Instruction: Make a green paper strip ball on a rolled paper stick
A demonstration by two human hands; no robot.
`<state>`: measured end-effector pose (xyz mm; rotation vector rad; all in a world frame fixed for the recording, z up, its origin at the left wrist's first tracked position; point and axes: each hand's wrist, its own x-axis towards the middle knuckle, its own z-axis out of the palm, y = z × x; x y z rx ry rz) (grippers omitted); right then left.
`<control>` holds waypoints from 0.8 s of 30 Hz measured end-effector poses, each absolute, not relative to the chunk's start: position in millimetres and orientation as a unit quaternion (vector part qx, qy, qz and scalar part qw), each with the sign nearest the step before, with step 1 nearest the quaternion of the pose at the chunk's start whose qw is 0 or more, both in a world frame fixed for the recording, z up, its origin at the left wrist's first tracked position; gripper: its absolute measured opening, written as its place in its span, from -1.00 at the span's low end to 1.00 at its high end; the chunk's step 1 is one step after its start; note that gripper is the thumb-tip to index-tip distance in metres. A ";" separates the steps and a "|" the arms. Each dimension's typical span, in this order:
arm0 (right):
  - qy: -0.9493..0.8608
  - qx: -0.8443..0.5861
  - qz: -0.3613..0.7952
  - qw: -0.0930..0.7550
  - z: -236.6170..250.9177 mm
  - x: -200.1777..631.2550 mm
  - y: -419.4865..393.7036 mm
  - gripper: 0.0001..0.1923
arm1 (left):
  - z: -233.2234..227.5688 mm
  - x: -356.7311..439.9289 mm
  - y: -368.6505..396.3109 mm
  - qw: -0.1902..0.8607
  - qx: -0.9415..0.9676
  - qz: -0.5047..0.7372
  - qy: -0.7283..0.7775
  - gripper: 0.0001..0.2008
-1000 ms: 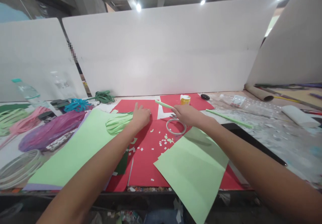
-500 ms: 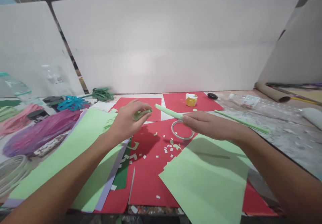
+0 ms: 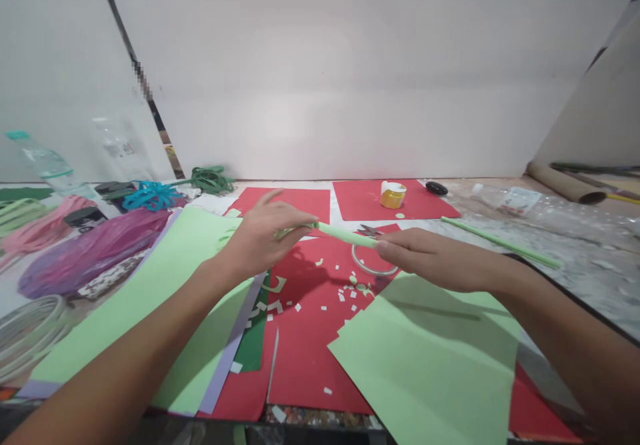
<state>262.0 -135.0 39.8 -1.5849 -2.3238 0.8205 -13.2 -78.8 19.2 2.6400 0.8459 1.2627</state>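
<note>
1. Green tube (image 3: 347, 235), in the head view, sits above the middle of the worktop (image 3: 580, 291), seemingly lifted clear of it, between the two hands.
2. The right hand (image 3: 425, 256) is clamped on its right end, thumb against fingers. The left hand (image 3: 267, 235) has thumb and fingertips pinched together at the opposite end, on what looks like a small green piece (image 3: 315, 224); its shape is mostly hidden.
3. What could go wrong: too firm a pinch might crush or bend the tube if it is rolled paper, and a loose right grip might let it swivel when the left end is pushed.
4. The green sheets (image 3: 430, 358) overhang the near edge, so a brush from the right forearm could drag them off; a low sweep might scatter the paper scraps (image 3: 353, 294).
5. The long axis runs crosswise, its left end slightly higher in view and pointing at the left fingertips.
</note>
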 end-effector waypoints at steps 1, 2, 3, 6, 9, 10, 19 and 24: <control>-0.791 -0.536 0.276 0.103 39.3 262.1 -134.9 -0.47 | 19.4 -13.5 -78.2 0.047 0.871 0.405 0.274 -0.86; -0.795 -0.533 0.274 0.099 38.8 262.2 -134.8 -0.47 | 19.4 -14.0 -77.6 0.044 0.876 0.396 0.270 -0.85; -0.797 -0.529 0.275 0.095 38.5 262.2 -134.8 -0.47 | 19.3 -14.6 -77.0 0.041 0.881 0.388 0.266 -0.84; -0.802 -0.519 0.282 0.091 38.3 262.0 -134.9 -0.49 | 18.4 -17.0 -75.3 0.036 0.893 0.367 0.257 -0.82; -0.801 -0.519 0.282 0.098 38.4 261.8 -135.3 -0.49 | 18.5 -19.1 -75.0 0.061 0.895 0.354 0.263 -0.82; -0.800 -0.521 0.281 0.100 38.3 261.8 -135.5 -0.49 | 18.6 -19.5 -75.2 0.072 0.894 0.351 0.268 -0.82; -0.801 -0.519 0.283 0.091 35.7 261.5 -134.8 -0.50 | 17.1 -19.6 -76.0 0.073 0.901 0.332 0.270 -0.79; -0.803 -0.521 0.279 0.075 35.6 262.3 -134.8 -0.52 | 19.1 -18.6 -79.1 0.108 0.908 0.305 0.265 -0.78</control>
